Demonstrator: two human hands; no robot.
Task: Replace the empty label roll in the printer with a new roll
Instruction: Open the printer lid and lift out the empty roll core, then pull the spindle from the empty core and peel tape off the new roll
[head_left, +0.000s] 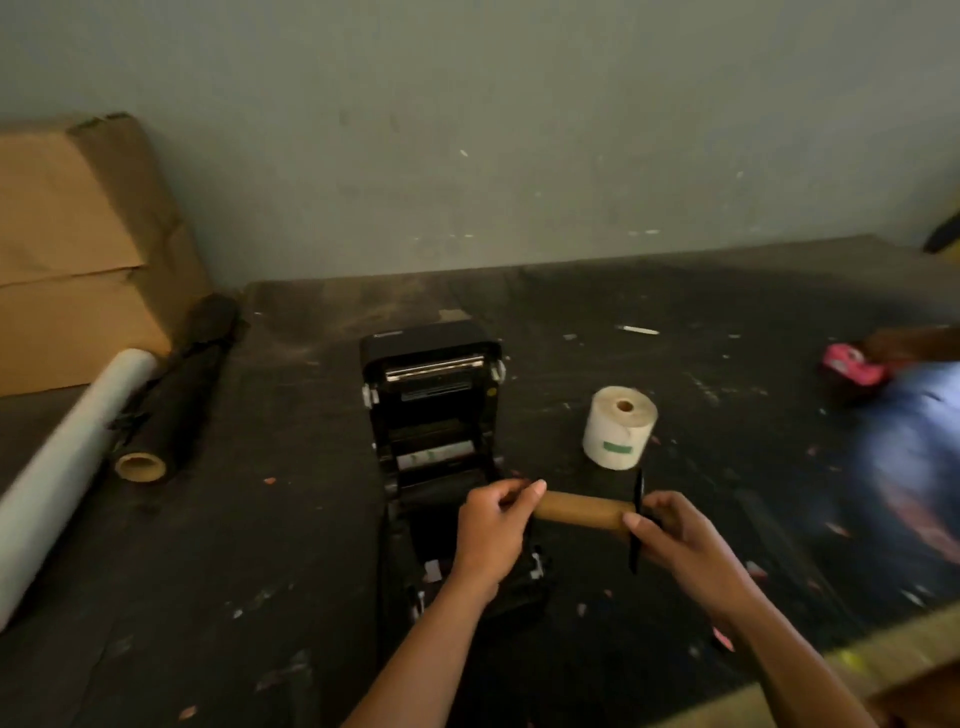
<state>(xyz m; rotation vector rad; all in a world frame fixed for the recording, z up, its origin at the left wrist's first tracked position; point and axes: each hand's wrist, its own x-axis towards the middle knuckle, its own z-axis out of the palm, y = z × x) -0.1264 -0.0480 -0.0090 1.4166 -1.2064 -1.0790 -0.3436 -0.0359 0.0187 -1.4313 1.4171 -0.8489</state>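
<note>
While the printer (434, 415) is sitting open on the dark table (260, 571), the left hand (491, 530) and right hand (675, 540) are gripping the bare brown cardboard core (579, 509) just in front; 1 full white roll (619, 434) is standing beside.

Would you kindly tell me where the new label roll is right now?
The new label roll stands on end on the dark table, right of the open printer, just beyond the hands.

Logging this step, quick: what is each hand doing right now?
Left hand: grips the empty cardboard core.
Right hand: grips the core's other end, at the black flange.
</note>
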